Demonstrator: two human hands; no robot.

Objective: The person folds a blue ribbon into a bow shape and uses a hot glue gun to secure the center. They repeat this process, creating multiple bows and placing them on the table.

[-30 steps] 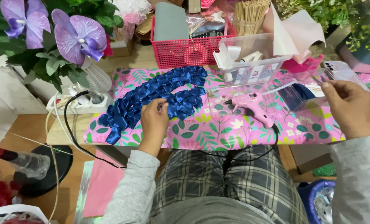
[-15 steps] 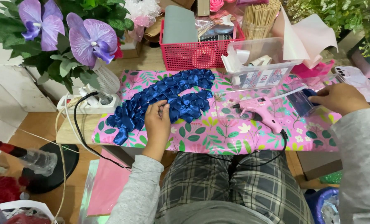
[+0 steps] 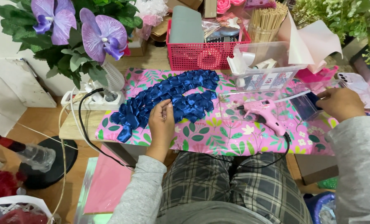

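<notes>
— The fingers [image 3: 166, 106] of the left hand [image 3: 161, 124]: what are they doing?

— They are bent down onto the near edge of the blue ribbon band [image 3: 168, 97], tips pinched narrowly on one of its folded satin pieces. The palm rests on the tabletop [image 3: 218, 135], on its pink floral cover, just below the band.

— And where does the band itself lie?

— It stretches slantwise across the cover, from its low end by the white power strip [image 3: 95, 99] up towards the red basket [image 3: 201, 54], which stands just behind its upper end.

— The right hand [image 3: 340, 103]?

— Well to the right of the band, curled at a clear box with something dark blue inside [image 3: 303, 105]. Its fingers are turned away from the camera, so I cannot tell whether they grip the box or only touch it.

— What sits between that hand and the band?

— A pink glue gun [image 3: 263, 114], lying on its side on the cover just right of the band, its black cord [image 3: 272, 159] dropping over the tabletop's near edge. Behind the gun, right of the basket, is a clear plastic tub [image 3: 268, 62] of small items.

— Anything left of the band?

— Purple artificial orchids [image 3: 98, 35] with green leaves, up beyond the power strip.
</notes>
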